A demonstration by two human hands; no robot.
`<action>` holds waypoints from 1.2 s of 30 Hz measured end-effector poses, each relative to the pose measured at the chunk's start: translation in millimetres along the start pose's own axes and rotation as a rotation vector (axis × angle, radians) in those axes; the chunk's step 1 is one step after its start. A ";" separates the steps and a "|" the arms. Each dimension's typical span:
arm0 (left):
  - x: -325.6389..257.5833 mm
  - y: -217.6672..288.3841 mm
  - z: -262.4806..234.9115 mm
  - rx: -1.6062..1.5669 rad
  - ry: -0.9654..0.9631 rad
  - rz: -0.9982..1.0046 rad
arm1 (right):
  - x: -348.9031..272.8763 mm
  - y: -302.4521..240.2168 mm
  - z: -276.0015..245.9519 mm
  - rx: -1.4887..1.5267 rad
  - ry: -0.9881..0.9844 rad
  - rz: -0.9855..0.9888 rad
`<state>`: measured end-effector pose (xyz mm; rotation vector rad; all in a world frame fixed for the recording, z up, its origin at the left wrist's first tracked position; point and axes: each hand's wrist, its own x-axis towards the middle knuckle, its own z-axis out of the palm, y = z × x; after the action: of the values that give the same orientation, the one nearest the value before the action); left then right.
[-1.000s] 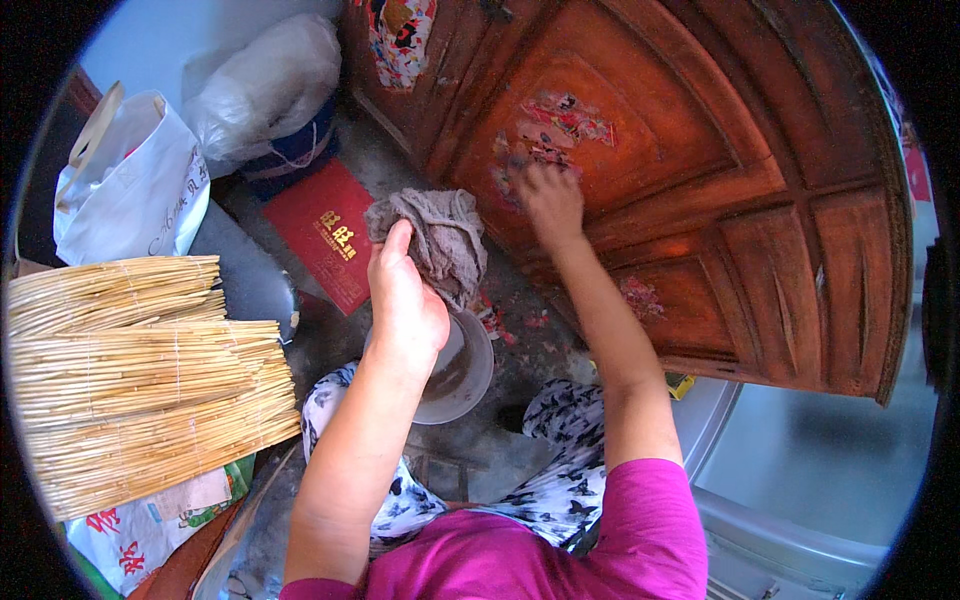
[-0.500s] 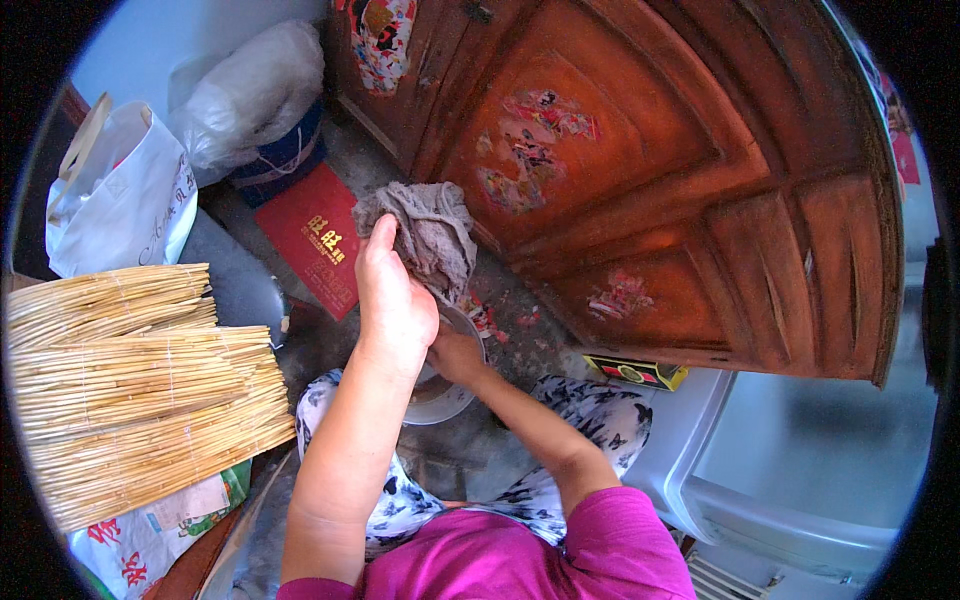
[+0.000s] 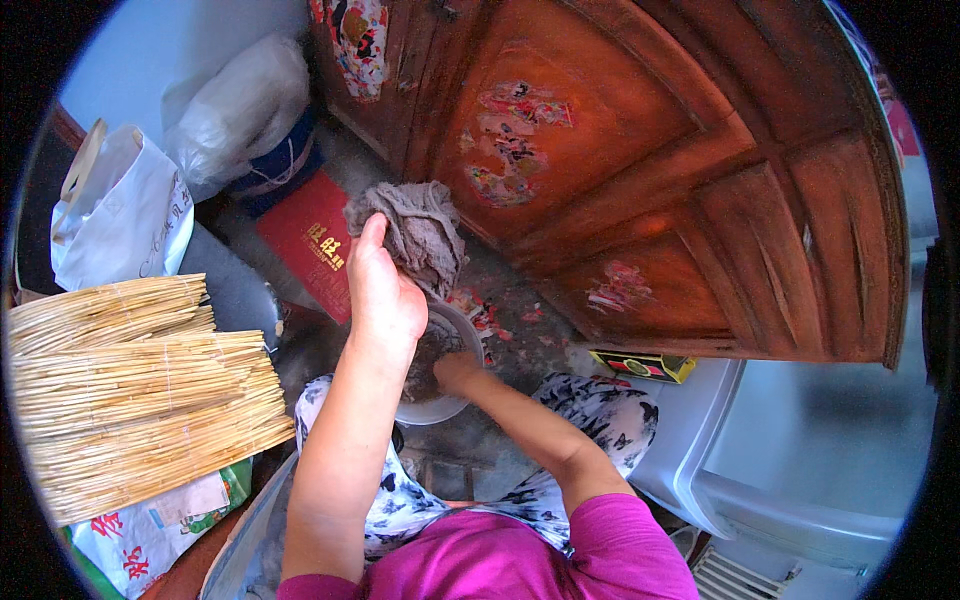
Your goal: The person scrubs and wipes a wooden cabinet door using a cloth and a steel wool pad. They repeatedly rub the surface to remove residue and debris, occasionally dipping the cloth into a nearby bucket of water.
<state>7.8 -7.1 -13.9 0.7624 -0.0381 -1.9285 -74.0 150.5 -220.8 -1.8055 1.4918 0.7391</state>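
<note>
1. In the head view, the left hand (image 3: 388,295) grips a bunched grey cloth (image 3: 415,235), thumb along its near side, held up beyond the pale basin (image 3: 430,414).
2. The right hand (image 3: 456,372) reaches down into that basin – its fingers are hidden from me, so I can't tell whether they're open or closed.
3. Ahead, the carved wooden door (image 3: 600,120) carries torn, colourful paper remnants (image 3: 510,150) on its panels.
4. Paper scraps (image 3: 485,315) litter the floor (image 3: 530,355) just past the basin, between it and the door.
5. Over to the left – a red packet (image 3: 310,245) near the cloth, and bundled straw-coloured stalks (image 3: 150,370).
</note>
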 end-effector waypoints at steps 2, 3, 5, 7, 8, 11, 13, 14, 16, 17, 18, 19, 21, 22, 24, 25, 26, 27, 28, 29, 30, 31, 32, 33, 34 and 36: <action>1.4 -4.0 1.2 -0.010 -0.013 -0.005 | -25.9 9.0 -3.8 0.153 0.443 -0.018; 1.6 -5.3 1.7 -0.013 -0.006 0.003 | -22.1 25.7 -0.9 -0.074 0.621 -0.061; 0.3 -6.9 1.7 -0.018 0.000 -0.001 | -30.7 53.3 -26.3 -0.217 0.830 -0.044; -3.0 5.2 -2.7 -0.024 0.017 0.029 | -73.4 51.6 -121.2 -0.060 1.015 0.081; -2.8 3.7 -1.9 -0.039 0.001 0.025 | -85.4 72.9 -145.1 -0.516 1.212 0.281; -1.1 5.2 -1.1 -0.069 -0.016 0.022 | -140.4 127.6 -237.7 -0.612 1.352 0.303; -6.9 2.4 9.7 -0.073 -0.011 -0.010 | -160.0 142.1 -278.4 -0.539 1.464 0.366; -6.8 4.9 8.4 -0.058 0.007 0.002 | -147.6 145.7 -284.9 -0.535 1.466 0.367; -5.5 6.0 8.3 -0.032 0.036 0.012 | -121.6 156.7 -286.5 -0.535 1.465 0.384; -3.8 5.9 5.6 -0.033 0.042 0.018 | -108.3 160.1 -285.3 -0.583 1.447 0.395; -1.8 4.8 2.9 -0.034 0.047 0.022 | -95.5 162.9 -283.1 -0.632 1.429 0.407; -1.3 2.4 0.8 -0.030 0.053 0.022 | -79.5 168.1 -276.3 -0.677 1.407 0.425; -6.3 3.3 0.1 -0.031 0.038 0.005 | -29.8 178.7 -234.9 -0.960 1.003 0.427; -6.6 6.9 1.2 -0.033 0.025 0.006 | -12.7 174.8 -209.9 -1.188 0.878 0.391; -8.0 10.6 4.5 -0.027 0.040 0.024 | 4.8 148.4 -180.5 -0.832 0.765 0.395; -11.5 7.9 5.4 -0.027 0.058 0.025 | 11.7 134.6 -168.0 -0.523 0.736 0.379; -8.7 7.5 1.0 0.007 0.048 0.037 | 10.3 110.5 -147.3 -0.221 0.886 0.287; -10.3 9.3 0.1 0.000 0.042 0.038 | 7.2 83.0 -131.7 0.087 1.033 0.201; -11.3 8.9 4.5 -0.010 0.023 0.032 | 10.6 65.2 -116.9 0.148 0.818 0.241; -10.3 6.3 8.5 -0.022 0.002 0.026 | 16.4 48.7 -91.4 0.592 0.927 0.081; -6.2 10.0 -0.3 -0.019 0.030 0.052 | 13.3 18.3 -82.3 0.509 0.767 -0.056; -5.9 12.7 -2.9 -0.006 0.034 0.055 | 7.0 -9.1 -73.1 0.434 0.614 -0.194; -6.6 10.7 2.1 0.005 0.022 0.044 | 18.5 -17.4 -39.3 0.545 0.735 -0.376; -7.3 7.3 5.8 0.018 0.010 0.029 | 37.5 -17.5 -12.5 0.548 0.752 -0.293; -7.5 3.1 8.0 0.013 -0.003 0.009 | 57.0 -15.4 11.2 0.550 0.768 -0.210; -6.7 3.2 5.0 0.002 -0.011 -0.003 | 74.7 -18.8 37.3 0.575 0.669 0.010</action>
<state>9.7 -4.6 -5.4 0.7540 -0.0460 -1.9353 -42.0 137.3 -299.0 -1.6417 1.8712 -0.3316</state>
